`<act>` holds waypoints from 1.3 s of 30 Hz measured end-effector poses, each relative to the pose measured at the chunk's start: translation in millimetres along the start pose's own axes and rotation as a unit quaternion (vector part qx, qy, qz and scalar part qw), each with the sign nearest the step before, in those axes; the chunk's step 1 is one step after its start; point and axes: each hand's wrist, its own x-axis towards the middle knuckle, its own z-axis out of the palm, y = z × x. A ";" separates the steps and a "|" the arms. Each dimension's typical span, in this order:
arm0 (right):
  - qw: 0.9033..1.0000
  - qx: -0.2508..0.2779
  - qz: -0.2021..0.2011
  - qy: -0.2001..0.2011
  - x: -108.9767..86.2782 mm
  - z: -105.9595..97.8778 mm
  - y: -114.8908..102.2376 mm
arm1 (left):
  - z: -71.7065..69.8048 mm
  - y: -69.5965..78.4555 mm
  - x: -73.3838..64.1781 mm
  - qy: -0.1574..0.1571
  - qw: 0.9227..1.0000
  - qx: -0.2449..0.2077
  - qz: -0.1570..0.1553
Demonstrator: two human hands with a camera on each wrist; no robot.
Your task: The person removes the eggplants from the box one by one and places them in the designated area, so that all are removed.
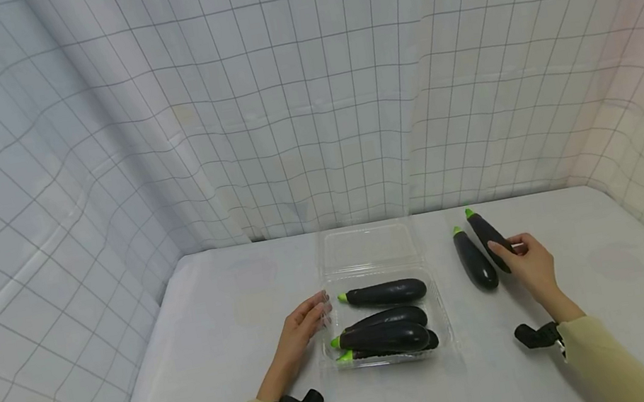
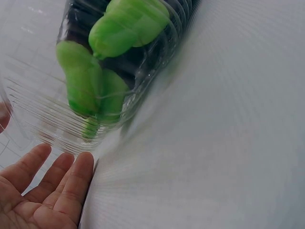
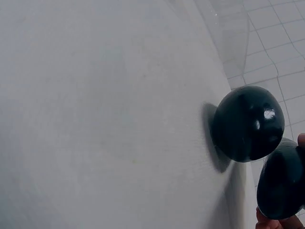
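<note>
Taking the clear container as my clock's centre on the head feed, I see its transparent lid folded back toward 12 o'clock on the white table. The left hand sits between 9 and 10 o'clock, its fingers extended and slightly apart, the tips at the ridged side wall; I see them clamped on nothing. Out toward 3 o'clock, the right hand has thumb and fingers clamped on the thick end of the held eggplant, whose green tip points to 11 o'clock; I can't tell whether it is clear of the table. Just beside it, on the side nearer the container, the loose eggplant rests on the table with its tip toward 11 o'clock. Inside the container, I make out a single eggplant across the 12 o'clock half, tip toward 9, and a pile of eggplants overlapping around 6 o'clock. A grid-patterned curtain hangs behind, beyond the table's 12 o'clock edge.
</note>
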 end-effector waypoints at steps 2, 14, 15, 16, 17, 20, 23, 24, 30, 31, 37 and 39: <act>1.000 -0.010 -0.001 0.000 0.1 0.7 2.0 | -0.2 0.1 0.5 -0.001 1.000 -0.002 -0.001; 0.999 -0.046 -0.002 -0.001 0.7 4.8 11.2 | 4.6 28.7 -10.0 -0.021 1.000 0.019 -0.004; 0.999 -0.048 -0.001 -0.001 0.4 4.7 11.5 | 4.9 29.7 -10.4 -0.021 1.000 0.018 -0.006; 0.999 -0.049 0.001 -0.001 0.3 4.6 11.7 | 5.0 30.3 -10.7 -0.022 1.000 0.017 -0.007; 0.999 -0.049 0.001 -0.001 -0.1 4.4 11.9 | 5.1 30.7 -10.7 -0.022 1.000 0.016 -0.008; 0.999 -0.052 -0.004 0.000 -1.0 4.0 12.4 | 5.1 30.8 -10.8 -0.022 1.000 0.013 -0.008; 0.999 -0.054 -0.008 0.000 -1.6 3.8 12.6 | 4.7 30.3 -10.8 -0.022 1.000 0.011 -0.009; 0.998 -0.054 -0.009 0.000 -1.6 3.9 12.8 | 4.7 30.3 -10.9 -0.022 1.000 0.012 -0.008; 0.998 -0.056 -0.008 0.000 -2.0 4.4 13.5 | 4.3 30.4 -10.8 -0.024 1.000 0.015 -0.008; 0.998 -0.057 -0.008 0.000 -2.1 4.4 13.6 | 4.3 30.3 -10.7 -0.024 1.000 0.014 -0.009; 0.998 -0.055 -0.006 -0.009 -3.3 3.3 12.4 | 4.1 30.3 -10.4 -0.027 1.000 0.008 -0.009; 0.998 -0.056 -0.006 -0.013 -3.5 3.0 12.1 | 4.0 30.3 -10.2 -0.027 1.000 0.007 -0.009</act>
